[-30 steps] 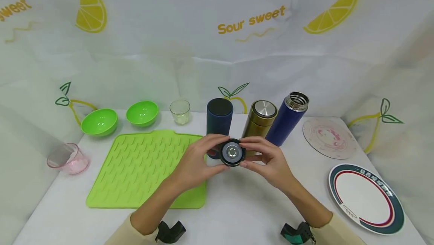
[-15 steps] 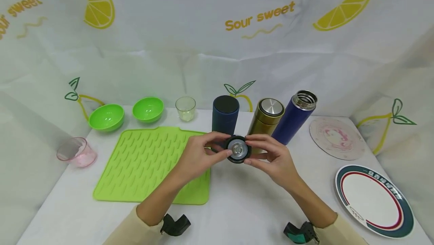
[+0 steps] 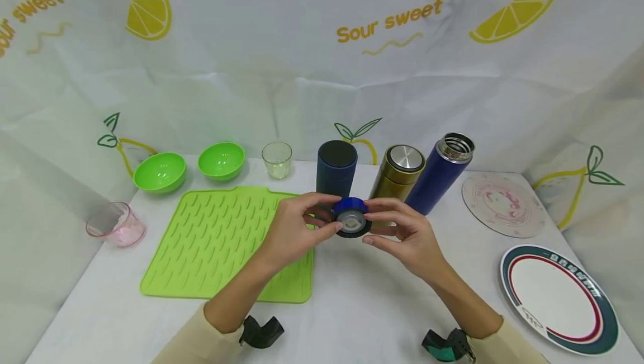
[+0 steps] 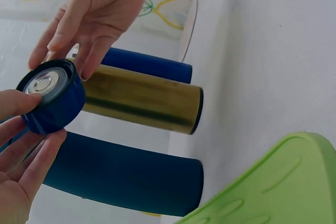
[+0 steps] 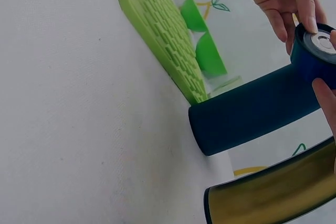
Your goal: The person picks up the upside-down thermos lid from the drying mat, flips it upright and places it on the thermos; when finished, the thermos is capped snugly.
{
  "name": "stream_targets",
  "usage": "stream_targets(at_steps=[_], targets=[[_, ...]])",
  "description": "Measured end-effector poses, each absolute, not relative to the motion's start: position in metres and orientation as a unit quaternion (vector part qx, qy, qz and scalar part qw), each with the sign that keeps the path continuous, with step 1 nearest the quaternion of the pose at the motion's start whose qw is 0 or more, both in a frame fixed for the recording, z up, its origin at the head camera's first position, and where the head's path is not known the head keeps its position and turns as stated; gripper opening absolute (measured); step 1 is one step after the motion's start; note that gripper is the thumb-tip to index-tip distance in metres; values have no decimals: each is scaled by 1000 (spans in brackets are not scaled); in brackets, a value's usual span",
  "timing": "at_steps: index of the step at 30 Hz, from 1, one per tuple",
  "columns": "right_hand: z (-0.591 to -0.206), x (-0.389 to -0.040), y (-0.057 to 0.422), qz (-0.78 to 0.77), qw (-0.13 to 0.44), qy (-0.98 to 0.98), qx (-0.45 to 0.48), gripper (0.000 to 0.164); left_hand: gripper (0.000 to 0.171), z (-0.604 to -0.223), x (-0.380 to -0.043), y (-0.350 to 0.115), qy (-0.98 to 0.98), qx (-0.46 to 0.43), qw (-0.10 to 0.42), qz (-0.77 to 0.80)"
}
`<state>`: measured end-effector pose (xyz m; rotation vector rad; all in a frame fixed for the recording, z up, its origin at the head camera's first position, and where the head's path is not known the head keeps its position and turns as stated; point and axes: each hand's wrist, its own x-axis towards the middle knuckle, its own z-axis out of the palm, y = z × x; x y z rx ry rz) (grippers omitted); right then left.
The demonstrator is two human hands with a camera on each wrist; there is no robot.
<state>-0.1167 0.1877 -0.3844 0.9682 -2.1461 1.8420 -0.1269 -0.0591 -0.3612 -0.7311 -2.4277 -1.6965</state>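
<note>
Blue lid (image 3: 352, 217) held tilted
Left hand (image 3: 294, 231) and right hand (image 3: 408, 234) pinch it, fingers half-curled; far cloth (image 3: 241, 62) reads "Sour sweet".

Booth-like setup, room type unclear: lemon-print sheeting (image 3: 241, 34) behind and beside white table (image 3: 359, 302)

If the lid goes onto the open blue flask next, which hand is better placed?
Probably the right hand: the open blue flask stands toward its side, and its fingers are at the lid. The left hand holds the lid too, but is farther away, nearer the dark flask.
</note>
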Motion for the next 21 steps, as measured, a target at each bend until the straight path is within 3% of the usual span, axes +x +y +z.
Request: stream_targets(at_steps=[8, 21], targets=[[-384, -120, 186, 641, 88, -671, 362, 35, 35, -360, -126, -58, -805, -264, 97, -523], [-382, -116, 187, 640, 62, -699, 313, 39, 32, -363, -123, -56, -796, -314, 134, -500]])
